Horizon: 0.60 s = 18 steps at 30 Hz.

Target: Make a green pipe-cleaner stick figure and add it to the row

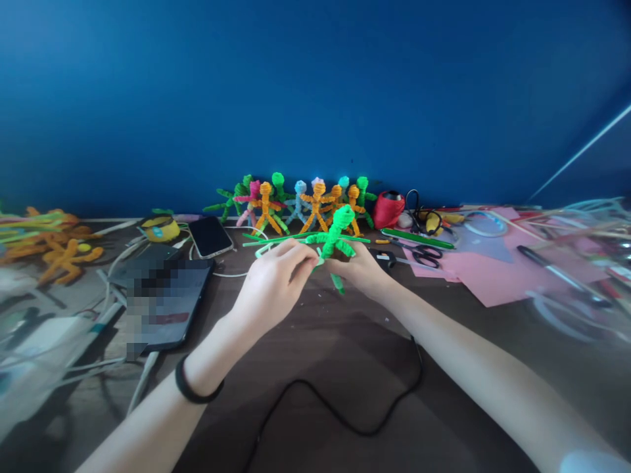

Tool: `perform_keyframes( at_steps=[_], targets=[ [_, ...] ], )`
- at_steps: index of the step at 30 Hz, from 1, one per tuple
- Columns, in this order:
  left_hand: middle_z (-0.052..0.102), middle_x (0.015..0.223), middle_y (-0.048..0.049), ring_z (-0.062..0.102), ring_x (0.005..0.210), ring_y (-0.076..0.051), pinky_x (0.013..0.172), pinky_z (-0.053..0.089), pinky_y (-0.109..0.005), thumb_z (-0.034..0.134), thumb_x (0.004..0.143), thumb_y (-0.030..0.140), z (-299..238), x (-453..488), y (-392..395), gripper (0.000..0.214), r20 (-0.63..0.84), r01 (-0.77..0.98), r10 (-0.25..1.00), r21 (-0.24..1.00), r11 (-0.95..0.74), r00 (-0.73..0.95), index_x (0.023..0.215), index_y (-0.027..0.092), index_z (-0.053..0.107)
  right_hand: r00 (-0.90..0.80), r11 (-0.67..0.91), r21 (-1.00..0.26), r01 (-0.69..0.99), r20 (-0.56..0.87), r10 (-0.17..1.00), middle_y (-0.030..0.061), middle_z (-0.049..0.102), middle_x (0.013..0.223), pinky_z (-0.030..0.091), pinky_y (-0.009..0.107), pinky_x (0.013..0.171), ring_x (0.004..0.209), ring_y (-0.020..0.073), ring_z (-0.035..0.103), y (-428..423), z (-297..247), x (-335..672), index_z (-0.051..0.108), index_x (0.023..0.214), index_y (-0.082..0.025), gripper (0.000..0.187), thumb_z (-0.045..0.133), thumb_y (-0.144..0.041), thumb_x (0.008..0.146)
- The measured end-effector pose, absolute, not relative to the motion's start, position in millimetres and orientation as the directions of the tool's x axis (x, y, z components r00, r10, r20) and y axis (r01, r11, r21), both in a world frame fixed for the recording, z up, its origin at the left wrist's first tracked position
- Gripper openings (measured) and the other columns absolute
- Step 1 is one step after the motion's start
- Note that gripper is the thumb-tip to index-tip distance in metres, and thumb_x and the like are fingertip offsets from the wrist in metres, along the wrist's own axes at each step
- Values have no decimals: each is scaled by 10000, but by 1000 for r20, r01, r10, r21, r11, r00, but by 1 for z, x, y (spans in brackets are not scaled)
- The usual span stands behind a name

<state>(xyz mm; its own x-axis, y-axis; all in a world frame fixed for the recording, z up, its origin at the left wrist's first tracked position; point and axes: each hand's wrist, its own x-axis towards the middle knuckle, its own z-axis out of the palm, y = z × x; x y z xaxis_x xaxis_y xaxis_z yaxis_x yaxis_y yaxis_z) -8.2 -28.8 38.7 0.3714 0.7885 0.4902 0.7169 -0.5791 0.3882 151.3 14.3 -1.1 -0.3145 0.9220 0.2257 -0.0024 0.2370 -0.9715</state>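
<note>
A bright green pipe cleaner figure (339, 230) with a coiled head and wrapped limbs is held up over the desk. My right hand (363, 266) grips it from behind; the figure hides some of those fingers. My left hand (282, 279) is closed in a pinch at the end of one of its lower limbs, and the tips are too small to make out fully. Straight green pipe cleaners (261, 237) stretch sideways behind both hands. Farther back, several finished figures stand in a row against the blue wall, among them an orange one (266, 207).
On the left are a phone (211, 236), a dark tablet (185, 309), yellow tape (165, 228) and orange figures (69, 259). Scissors (424, 255), a red spool (388, 209), a green pen (419, 239) and pink paper (486, 276) lie right. A black cable (340, 420) crosses the front.
</note>
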Motion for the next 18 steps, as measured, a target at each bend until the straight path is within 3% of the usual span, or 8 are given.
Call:
perform_keyframes(
  at_steps=[9,13,18],
  targets=[
    [617,613,17,530,558,-139,549,372,-247,569,705,164,34,-2,-29,83,312,589,907,690,-422,284,650,203,617,-203,200,-977,-75,212,956,-37,521,563,371,219,489,491,72,433,16,0,151,543,654,-161,149,639,-257,592],
    [592,490,24,523,482,-143,508,363,-255,581,699,220,27,1,-28,102,166,532,967,810,-247,196,637,201,660,-225,168,-980,-107,189,956,-51,476,502,317,214,422,432,65,384,16,-2,152,536,656,-164,186,641,-309,603],
    [633,527,-4,571,550,-149,541,385,-257,623,683,290,22,4,-26,137,0,390,994,920,-41,106,613,186,678,-265,165,-975,-151,200,943,-41,482,498,333,225,444,450,79,416,15,-3,152,553,658,-165,180,621,-331,645]
  ],
)
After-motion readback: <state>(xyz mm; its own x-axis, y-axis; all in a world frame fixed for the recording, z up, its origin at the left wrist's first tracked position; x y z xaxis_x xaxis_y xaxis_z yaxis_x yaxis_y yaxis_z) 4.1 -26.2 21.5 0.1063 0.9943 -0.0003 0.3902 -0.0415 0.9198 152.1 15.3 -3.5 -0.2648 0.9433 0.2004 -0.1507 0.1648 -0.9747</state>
